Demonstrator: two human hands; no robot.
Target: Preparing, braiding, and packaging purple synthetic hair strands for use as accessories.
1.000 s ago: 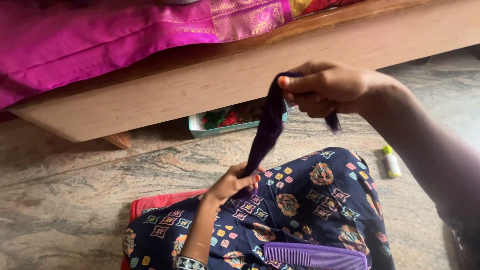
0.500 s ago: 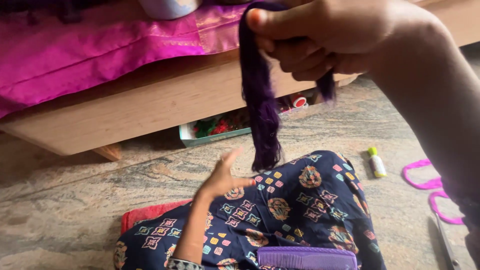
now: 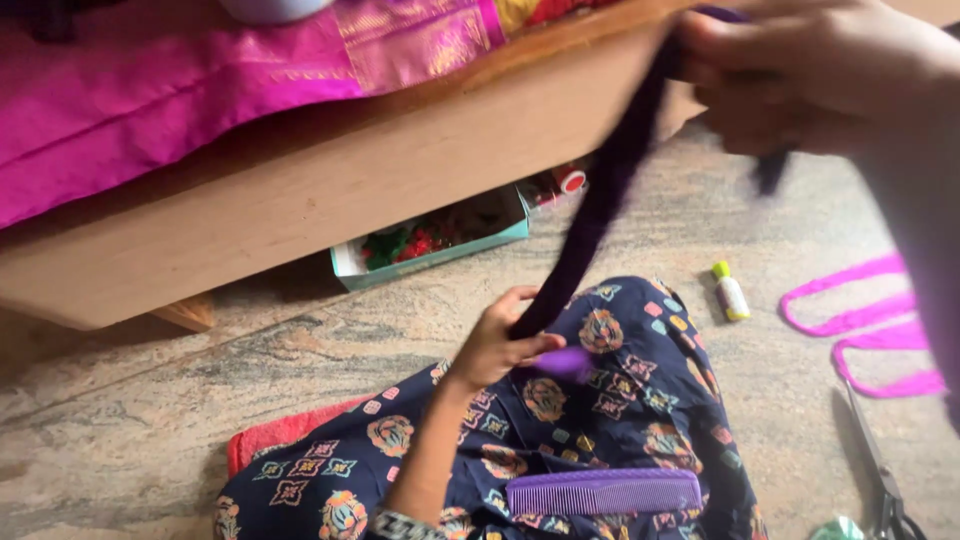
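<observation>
A long dark purple strip of cloth (image 3: 600,215) runs from the upper right of the frame down to the middle. The right hand (image 3: 800,80), at the top right, has its fingers curled tight around the top end. The left hand (image 3: 500,340), in the middle, pinches the lower end. A purple comb (image 3: 603,491) lies on the flowered lap (image 3: 620,410) at the bottom.

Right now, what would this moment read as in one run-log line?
left hand: gripping lower end of purple strip | right hand: holding upper end, raised | purple comb: on lap | scissors: on floor
</observation>
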